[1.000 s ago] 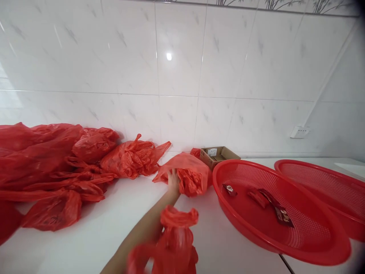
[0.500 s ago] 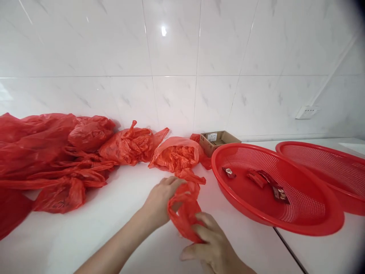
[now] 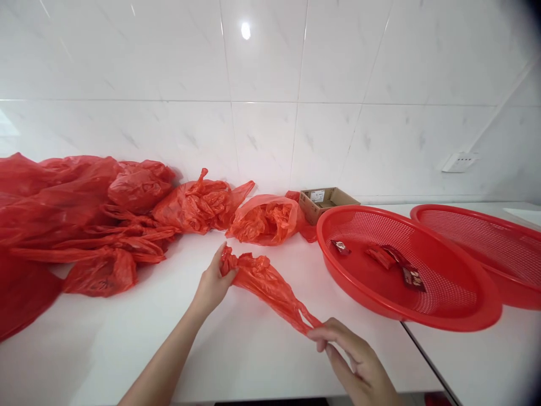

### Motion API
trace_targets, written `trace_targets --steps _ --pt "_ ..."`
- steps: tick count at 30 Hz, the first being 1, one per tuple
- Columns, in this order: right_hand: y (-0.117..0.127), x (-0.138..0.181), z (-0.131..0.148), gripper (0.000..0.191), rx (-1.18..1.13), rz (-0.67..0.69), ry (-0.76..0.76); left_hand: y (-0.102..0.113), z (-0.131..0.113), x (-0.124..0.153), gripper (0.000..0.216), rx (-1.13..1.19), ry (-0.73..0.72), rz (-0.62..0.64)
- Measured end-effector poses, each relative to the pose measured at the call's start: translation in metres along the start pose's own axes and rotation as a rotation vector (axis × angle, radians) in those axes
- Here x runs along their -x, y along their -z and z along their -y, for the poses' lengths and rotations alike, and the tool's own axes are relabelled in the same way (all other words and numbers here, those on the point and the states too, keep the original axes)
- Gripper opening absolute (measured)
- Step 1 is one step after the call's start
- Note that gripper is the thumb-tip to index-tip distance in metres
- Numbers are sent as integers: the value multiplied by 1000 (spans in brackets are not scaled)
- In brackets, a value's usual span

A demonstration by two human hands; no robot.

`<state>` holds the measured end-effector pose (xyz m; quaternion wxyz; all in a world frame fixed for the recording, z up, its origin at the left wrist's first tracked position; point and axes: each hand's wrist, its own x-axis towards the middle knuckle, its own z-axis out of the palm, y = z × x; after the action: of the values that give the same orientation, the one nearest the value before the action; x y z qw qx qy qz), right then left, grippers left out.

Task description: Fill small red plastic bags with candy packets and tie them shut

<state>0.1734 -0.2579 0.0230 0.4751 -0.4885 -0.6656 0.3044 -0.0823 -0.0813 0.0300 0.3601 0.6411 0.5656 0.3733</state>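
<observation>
A thin red plastic bag (image 3: 270,285) is stretched between my two hands above the white table. My left hand (image 3: 213,282) is closed on its crumpled upper-left end. At the lower right, my right hand (image 3: 353,355) pinches the bag's narrow handle end between thumb and fingers. Just behind lies an open red bag (image 3: 268,220) stuffed with crumpled red plastic bags. To the right of my hands stands a red perforated basket (image 3: 359,299), with several small wrapped packets (image 3: 412,276) on its bottom.
Piled red bags (image 3: 63,197) cover the table's left side, with another bunched bag (image 3: 198,206) beside them. A small open cardboard box (image 3: 313,211) sits near the tiled wall. A second red basket (image 3: 477,239) stands at the far right. The table (image 3: 169,332) has a seam at right.
My hands have moved apart, the left up and leftward, the right rightward. The bag, bunched up before, is now drawn out long between them. The view has shifted slightly.
</observation>
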Motion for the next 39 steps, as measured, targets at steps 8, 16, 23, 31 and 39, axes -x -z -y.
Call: trace_targets --steps 8,16,23,31,39 --pt "15 -10 -1 35 17 -353 -252 17 0 27 29 152 78 119" --pt "-13 -42 60 17 154 -50 194 10 -16 62 31 86 18 228" --pt "-56 -60 30 38 578 225 41 -2 -30 84 41 599 195 497" --pt "-14 -70 19 88 921 426 -210 57 -4 71 23 168 -100 86" --pt "-2 -58 51 39 757 229 50 59 1 70 7 -79 -117 -75"
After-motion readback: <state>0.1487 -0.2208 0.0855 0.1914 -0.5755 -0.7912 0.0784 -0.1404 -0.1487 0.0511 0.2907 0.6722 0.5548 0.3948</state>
